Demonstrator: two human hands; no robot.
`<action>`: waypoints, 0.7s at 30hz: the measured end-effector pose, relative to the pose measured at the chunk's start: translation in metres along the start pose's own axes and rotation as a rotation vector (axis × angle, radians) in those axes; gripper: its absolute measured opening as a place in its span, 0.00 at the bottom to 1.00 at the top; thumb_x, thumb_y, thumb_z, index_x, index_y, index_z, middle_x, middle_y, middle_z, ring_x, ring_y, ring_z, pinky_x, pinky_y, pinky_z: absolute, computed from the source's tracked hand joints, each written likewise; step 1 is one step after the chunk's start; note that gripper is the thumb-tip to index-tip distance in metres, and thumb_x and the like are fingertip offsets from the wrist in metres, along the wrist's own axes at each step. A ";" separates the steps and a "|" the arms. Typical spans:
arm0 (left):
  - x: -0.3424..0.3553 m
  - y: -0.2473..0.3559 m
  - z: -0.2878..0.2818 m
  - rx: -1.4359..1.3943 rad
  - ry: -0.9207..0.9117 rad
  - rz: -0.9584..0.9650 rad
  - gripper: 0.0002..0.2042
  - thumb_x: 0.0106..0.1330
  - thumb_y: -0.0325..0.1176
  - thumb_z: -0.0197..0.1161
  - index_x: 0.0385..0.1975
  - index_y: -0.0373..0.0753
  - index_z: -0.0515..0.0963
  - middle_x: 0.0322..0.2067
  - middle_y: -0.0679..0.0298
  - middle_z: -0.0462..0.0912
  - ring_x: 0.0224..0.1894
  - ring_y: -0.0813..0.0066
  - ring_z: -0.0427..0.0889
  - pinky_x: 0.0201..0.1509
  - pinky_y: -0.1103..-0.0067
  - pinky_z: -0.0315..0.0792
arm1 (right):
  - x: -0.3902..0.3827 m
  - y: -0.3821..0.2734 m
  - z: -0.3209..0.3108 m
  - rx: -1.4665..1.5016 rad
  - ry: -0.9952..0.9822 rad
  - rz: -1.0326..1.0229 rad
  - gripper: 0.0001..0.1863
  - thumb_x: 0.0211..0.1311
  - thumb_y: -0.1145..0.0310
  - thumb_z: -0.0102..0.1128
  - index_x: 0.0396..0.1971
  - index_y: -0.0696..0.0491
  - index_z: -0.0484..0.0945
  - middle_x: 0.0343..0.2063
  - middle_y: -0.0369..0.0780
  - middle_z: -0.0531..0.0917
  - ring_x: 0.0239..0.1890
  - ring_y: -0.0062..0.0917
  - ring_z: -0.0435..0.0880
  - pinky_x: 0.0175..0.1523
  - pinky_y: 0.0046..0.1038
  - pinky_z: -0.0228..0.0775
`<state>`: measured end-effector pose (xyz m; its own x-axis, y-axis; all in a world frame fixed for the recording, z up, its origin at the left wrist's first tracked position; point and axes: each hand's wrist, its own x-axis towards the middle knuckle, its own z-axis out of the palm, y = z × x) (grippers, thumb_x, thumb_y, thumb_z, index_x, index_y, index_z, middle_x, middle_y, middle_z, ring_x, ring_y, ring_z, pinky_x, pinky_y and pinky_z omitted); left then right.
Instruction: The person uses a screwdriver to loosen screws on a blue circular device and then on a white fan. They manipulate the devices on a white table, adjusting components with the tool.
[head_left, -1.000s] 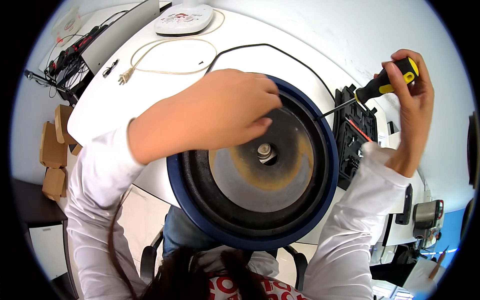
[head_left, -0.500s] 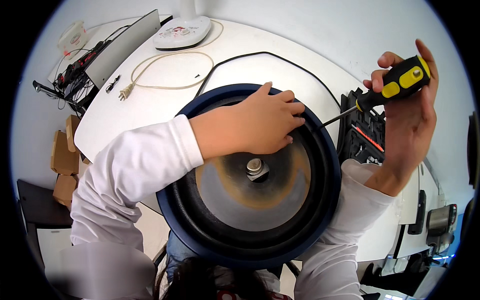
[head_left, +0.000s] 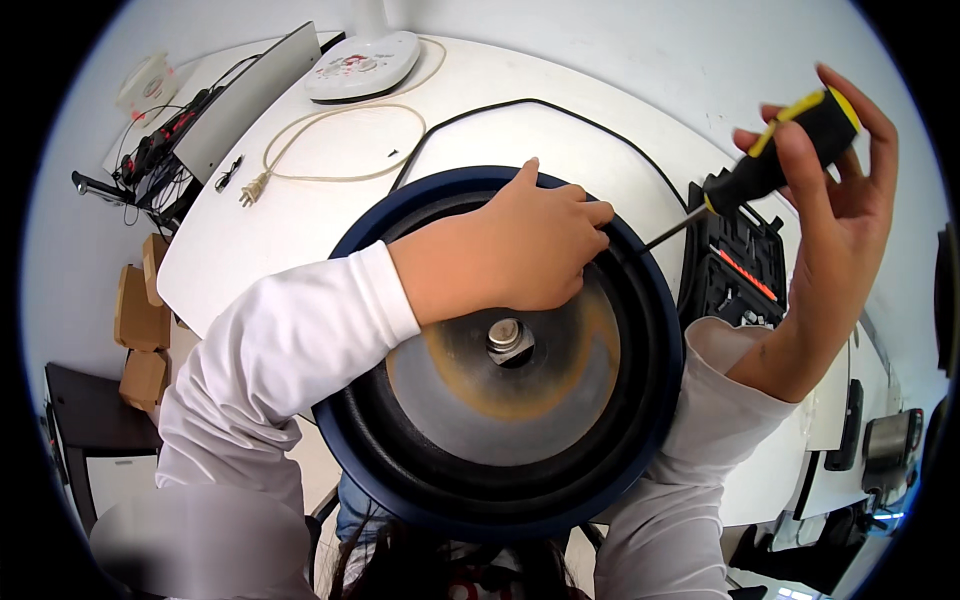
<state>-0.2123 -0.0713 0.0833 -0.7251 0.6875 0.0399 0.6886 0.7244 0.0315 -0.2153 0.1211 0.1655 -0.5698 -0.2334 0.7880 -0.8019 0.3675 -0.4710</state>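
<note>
A large round piece (head_left: 500, 420) with a navy rim, black inner ring and stained grey centre sits in front of me, with a metal bolt (head_left: 505, 335) at its hub. My left hand (head_left: 510, 245) lies over the upper part of that ring, fingers spread and bent onto the rim. At the upper right my right hand (head_left: 830, 240) grips a black-and-yellow screwdriver (head_left: 745, 185), its shaft slanting down to the rim near my left fingertips. The screwdriver's tip is too small to make out.
An open black toolbox (head_left: 730, 270) lies at right. Behind are a beige cord (head_left: 340, 107), a black cable (head_left: 470, 110) and a white appliance base (head_left: 360, 65) on the white desk (head_left: 225, 270). A panel (head_left: 240, 95) stands left, cardboard boxes (head_left: 140, 320) below.
Over the last second my left hand has moved right and down onto the rim, uncovering more of the bolt. The screwdriver is still angled at the rim, its handle rotating in my right hand.
</note>
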 end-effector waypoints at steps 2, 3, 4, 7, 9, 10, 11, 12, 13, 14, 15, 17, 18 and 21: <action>-0.002 -0.003 0.002 -0.022 0.034 0.008 0.16 0.57 0.32 0.53 0.46 0.42 0.75 0.42 0.66 0.70 0.48 0.73 0.70 0.58 0.56 0.60 | -0.002 0.001 -0.001 -0.067 0.113 0.030 0.22 0.57 0.65 0.60 0.50 0.53 0.67 0.34 0.46 0.79 0.34 0.32 0.84 0.41 0.28 0.76; -0.002 -0.005 0.001 -0.042 0.020 0.006 0.16 0.57 0.32 0.53 0.46 0.42 0.75 0.42 0.66 0.70 0.48 0.73 0.70 0.58 0.56 0.60 | -0.004 0.006 0.002 -0.097 0.173 0.032 0.21 0.57 0.65 0.60 0.49 0.53 0.67 0.34 0.45 0.79 0.33 0.32 0.84 0.42 0.28 0.76; -0.002 -0.007 0.001 -0.061 0.006 0.004 0.16 0.57 0.32 0.53 0.46 0.42 0.75 0.42 0.66 0.70 0.48 0.73 0.70 0.58 0.56 0.60 | -0.005 0.009 0.006 -0.101 0.201 0.037 0.20 0.58 0.66 0.58 0.49 0.54 0.66 0.35 0.45 0.78 0.33 0.32 0.83 0.41 0.28 0.76; 0.003 -0.007 -0.006 -0.049 -0.039 0.009 0.16 0.56 0.31 0.52 0.45 0.42 0.76 0.42 0.66 0.70 0.48 0.73 0.71 0.58 0.56 0.61 | -0.003 0.014 0.017 -0.008 0.192 -0.094 0.20 0.61 0.70 0.53 0.51 0.55 0.62 0.39 0.47 0.76 0.34 0.29 0.82 0.38 0.25 0.75; 0.004 -0.008 -0.007 -0.062 -0.042 0.010 0.16 0.56 0.31 0.52 0.44 0.41 0.76 0.42 0.66 0.70 0.48 0.73 0.71 0.57 0.56 0.61 | 0.003 0.023 0.018 -0.088 0.096 -0.272 0.20 0.64 0.69 0.45 0.55 0.55 0.57 0.45 0.50 0.73 0.37 0.28 0.81 0.37 0.24 0.75; 0.004 -0.008 -0.008 -0.068 -0.044 0.011 0.16 0.56 0.31 0.52 0.44 0.41 0.76 0.42 0.66 0.71 0.48 0.73 0.71 0.57 0.56 0.61 | 0.002 0.020 0.014 -0.044 0.035 -0.188 0.20 0.64 0.68 0.43 0.55 0.56 0.57 0.45 0.50 0.73 0.38 0.29 0.81 0.37 0.24 0.75; 0.004 -0.007 -0.008 -0.058 -0.052 -0.001 0.16 0.55 0.30 0.52 0.44 0.41 0.76 0.42 0.66 0.71 0.48 0.73 0.71 0.57 0.56 0.62 | 0.003 0.010 0.010 0.003 -0.029 -0.102 0.20 0.65 0.66 0.41 0.55 0.56 0.57 0.45 0.50 0.73 0.39 0.31 0.81 0.38 0.25 0.76; 0.003 -0.005 -0.008 -0.044 -0.059 -0.013 0.16 0.55 0.30 0.52 0.44 0.41 0.77 0.42 0.66 0.71 0.48 0.73 0.71 0.57 0.56 0.62 | 0.004 0.001 0.007 0.049 -0.091 -0.020 0.21 0.66 0.65 0.39 0.56 0.56 0.57 0.46 0.51 0.73 0.39 0.32 0.81 0.39 0.26 0.76; 0.002 -0.003 -0.009 -0.031 -0.066 -0.026 0.16 0.55 0.30 0.52 0.44 0.41 0.77 0.42 0.66 0.71 0.48 0.73 0.71 0.57 0.56 0.62 | 0.007 0.001 -0.001 0.192 -0.159 0.078 0.23 0.65 0.62 0.35 0.57 0.56 0.56 0.48 0.51 0.72 0.41 0.34 0.81 0.39 0.27 0.76; 0.004 -0.004 -0.010 -0.048 -0.064 -0.021 0.16 0.55 0.29 0.52 0.43 0.41 0.77 0.41 0.66 0.72 0.48 0.73 0.71 0.57 0.57 0.63 | 0.010 -0.001 -0.011 0.257 -0.265 0.010 0.24 0.64 0.62 0.35 0.59 0.54 0.56 0.49 0.52 0.72 0.40 0.34 0.82 0.41 0.28 0.77; 0.005 -0.004 -0.011 -0.065 -0.061 -0.016 0.15 0.54 0.29 0.52 0.43 0.41 0.77 0.41 0.66 0.72 0.48 0.73 0.71 0.56 0.58 0.63 | 0.005 -0.002 -0.015 0.182 -0.224 0.018 0.24 0.64 0.61 0.37 0.59 0.54 0.56 0.48 0.51 0.72 0.39 0.35 0.82 0.43 0.30 0.77; 0.007 -0.006 -0.011 -0.112 -0.043 -0.006 0.15 0.54 0.29 0.52 0.42 0.40 0.78 0.40 0.66 0.72 0.47 0.73 0.71 0.56 0.59 0.64 | 0.000 -0.005 -0.019 0.079 -0.190 0.044 0.24 0.63 0.61 0.41 0.58 0.52 0.58 0.47 0.50 0.74 0.39 0.36 0.82 0.46 0.33 0.76; 0.007 -0.008 -0.010 -0.143 -0.029 -0.001 0.15 0.53 0.28 0.52 0.41 0.40 0.78 0.40 0.66 0.73 0.47 0.73 0.71 0.56 0.60 0.64 | -0.001 -0.003 -0.024 0.052 -0.196 0.064 0.24 0.63 0.62 0.44 0.58 0.52 0.59 0.46 0.50 0.74 0.39 0.36 0.82 0.46 0.33 0.76; 0.006 -0.012 -0.007 -0.201 -0.006 0.013 0.15 0.53 0.28 0.52 0.40 0.40 0.78 0.39 0.67 0.73 0.45 0.73 0.72 0.54 0.63 0.65 | -0.003 -0.001 -0.030 -0.039 -0.215 -0.043 0.23 0.60 0.64 0.52 0.54 0.51 0.62 0.42 0.48 0.76 0.39 0.36 0.82 0.46 0.34 0.76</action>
<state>-0.2247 -0.0760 0.0904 -0.7157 0.6975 0.0355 0.6851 0.6913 0.2297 -0.2073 0.1482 0.1749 -0.5641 -0.4343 0.7023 -0.8209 0.3867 -0.4202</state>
